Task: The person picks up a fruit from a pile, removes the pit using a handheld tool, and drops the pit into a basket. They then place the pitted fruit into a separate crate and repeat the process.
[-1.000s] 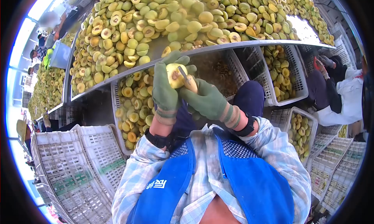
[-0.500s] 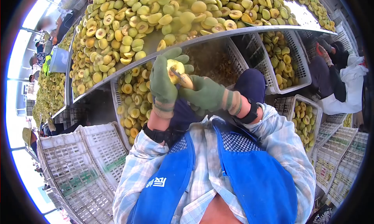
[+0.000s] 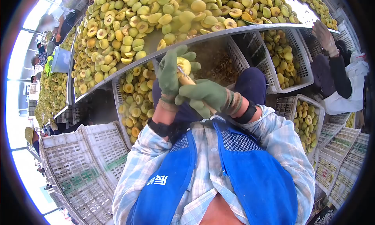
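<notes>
My left hand point(image 3: 170, 74), in a green glove, is wrapped around a yellow peach half point(image 3: 184, 65) held up in front of my chest. My right hand point(image 3: 203, 94), also gloved in green, grips a small knife point(image 3: 185, 76) with a wooden handle, its blade pressed into the peach's cut face. Both hands are close together, just below the metal edge of the sorting table point(image 3: 218, 32). The table above is heaped with halved and whole yellow-green peaches point(image 3: 156, 17).
White plastic crates under the table hold peach halves point(image 3: 134, 103), pits point(image 3: 218, 62) and more fruit point(image 3: 281, 57). Upturned crates point(image 3: 78, 162) stand at my left, stacked ones point(image 3: 336, 166) at my right. Another person's gloved hand point(image 3: 324, 37) reaches toward the table at right.
My hands have shifted slightly right and up with the peach, and the knife has turned in the fruit. The person's hand at right has risen to the table edge.
</notes>
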